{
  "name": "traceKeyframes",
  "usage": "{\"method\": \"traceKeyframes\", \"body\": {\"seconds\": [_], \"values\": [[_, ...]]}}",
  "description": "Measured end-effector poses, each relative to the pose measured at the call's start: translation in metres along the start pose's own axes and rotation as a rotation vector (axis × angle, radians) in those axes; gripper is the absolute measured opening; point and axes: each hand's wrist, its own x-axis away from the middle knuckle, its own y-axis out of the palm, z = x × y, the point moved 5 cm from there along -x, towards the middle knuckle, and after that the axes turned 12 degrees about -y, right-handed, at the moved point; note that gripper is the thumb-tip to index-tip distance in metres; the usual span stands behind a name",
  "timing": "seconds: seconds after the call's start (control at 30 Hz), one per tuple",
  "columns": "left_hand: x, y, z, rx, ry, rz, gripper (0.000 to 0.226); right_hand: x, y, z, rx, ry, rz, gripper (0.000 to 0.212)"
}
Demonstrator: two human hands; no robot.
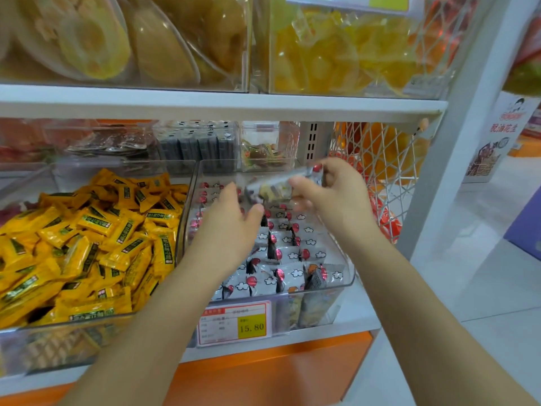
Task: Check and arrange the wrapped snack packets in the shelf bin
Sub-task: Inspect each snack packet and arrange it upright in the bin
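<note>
In the centre of the frame, the right hand pinches one packet by its right end, raised above the clear bin. The left hand hovers just below and left of it, fingers relaxed and holding nothing; I cannot tell if its thumb touches the packet. More packets lie in rows in the bin. The packet looks light, its film slick and crinkly and the bar inside probably crumbly, so it is best held by the sealed ends, not squeezed.

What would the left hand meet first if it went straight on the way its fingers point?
Likely the raised packet pinched by the right hand, just ahead of the left hand. Depth is unclear: it might pass beneath and reach the rear packets in the clear bin.
</note>
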Motion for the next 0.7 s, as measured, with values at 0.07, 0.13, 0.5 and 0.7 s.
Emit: {"method": "traceKeyframes", "body": {"seconds": [0.07,0.13,0.5,0.7], "values": [[-0.01,0.008,-0.003,-0.27,0.044,-0.003,0.056,-0.023,0.007,0.005,0.077,-0.001,0.026,0.014],[-0.018,0.017,-0.009,-0.508,0.088,-0.038,0.059,-0.048,0.021,0.012,0.13,-0.003,-0.008,0.013],[-0.027,0.03,-0.029,-0.697,0.031,-0.181,0.057,-0.121,0.097,0.039,0.621,-0.296,-0.413,0.015],[-0.027,0.031,-0.03,-0.671,0.03,-0.196,0.056,-0.117,0.124,0.053,0.798,-0.354,-0.521,0.013]]}}
